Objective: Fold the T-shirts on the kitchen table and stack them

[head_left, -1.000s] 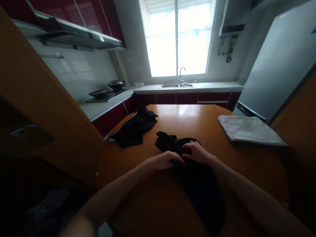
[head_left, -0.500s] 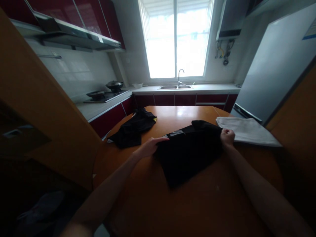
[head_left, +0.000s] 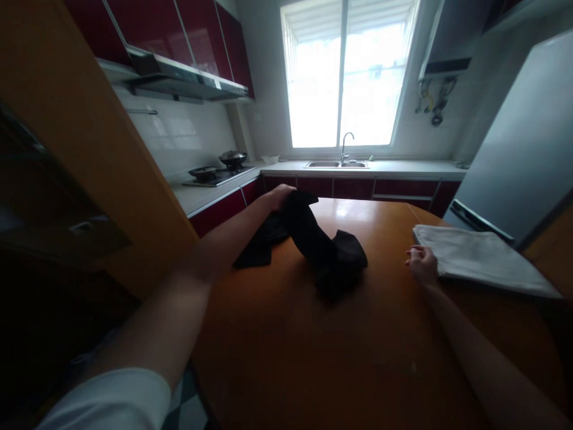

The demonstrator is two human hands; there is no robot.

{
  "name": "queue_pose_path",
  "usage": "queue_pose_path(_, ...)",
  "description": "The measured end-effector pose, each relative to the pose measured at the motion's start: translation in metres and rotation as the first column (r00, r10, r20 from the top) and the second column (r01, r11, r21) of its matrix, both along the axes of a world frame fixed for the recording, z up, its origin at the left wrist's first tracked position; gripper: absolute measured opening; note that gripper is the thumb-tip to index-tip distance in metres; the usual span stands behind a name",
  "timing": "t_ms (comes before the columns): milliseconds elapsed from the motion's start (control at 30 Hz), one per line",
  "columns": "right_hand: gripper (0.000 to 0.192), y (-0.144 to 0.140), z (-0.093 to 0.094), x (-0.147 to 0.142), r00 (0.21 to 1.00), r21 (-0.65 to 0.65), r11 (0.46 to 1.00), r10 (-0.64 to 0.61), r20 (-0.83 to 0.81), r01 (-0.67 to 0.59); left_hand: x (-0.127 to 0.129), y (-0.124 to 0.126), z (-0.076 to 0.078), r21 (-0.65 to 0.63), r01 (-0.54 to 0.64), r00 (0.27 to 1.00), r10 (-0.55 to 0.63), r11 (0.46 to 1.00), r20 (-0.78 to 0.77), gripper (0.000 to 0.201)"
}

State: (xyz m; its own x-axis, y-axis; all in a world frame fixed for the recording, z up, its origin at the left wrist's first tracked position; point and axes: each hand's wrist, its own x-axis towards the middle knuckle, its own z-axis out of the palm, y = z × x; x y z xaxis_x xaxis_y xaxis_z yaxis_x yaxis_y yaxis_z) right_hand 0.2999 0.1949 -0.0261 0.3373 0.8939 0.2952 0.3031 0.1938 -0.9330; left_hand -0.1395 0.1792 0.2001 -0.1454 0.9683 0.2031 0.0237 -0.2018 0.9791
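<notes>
Swung up and leftward since half a second ago, the left hand (head_left: 283, 195) pinches one end of a soft black fabric garment (head_left: 308, 233); the right hand (head_left: 423, 264) has let go, fingers curled, whether fully closed unclear, beside the folded off-white cloth (head_left: 483, 257). Left of that cloth, the garment droops to the glossy orange-brown wooden table (head_left: 340, 364); farther left lies a second black garment (head_left: 257, 252).

1. Double-bowl sink (head_left: 323, 165): landmark, set in white counter (head_left: 412, 168).
2. Gooseneck faucet (head_left: 344, 148): sink's back edge.
3. Window (head_left: 313, 89): above sink.
4. Cooktop (head_left: 225, 177), lidded wok (head_left: 233, 159) on it: left of sink.
5. Range hood (head_left: 188, 83): upper left of sink.
6. Wall-mounted water heater (head_left: 454, 42): upper right of sink.
7. Fridge (head_left: 514, 143): right of sink.
</notes>
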Motion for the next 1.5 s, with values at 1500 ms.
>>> queue_pose_path(1500, 0.026, -0.015, 0.009, -0.034, 0.867, -0.028, 0.974, 0.214, 0.45, -0.226, -0.136, -0.089, -0.192, -0.038, -0.664, 0.227, 0.153, 0.747, -0.962, 0.068)
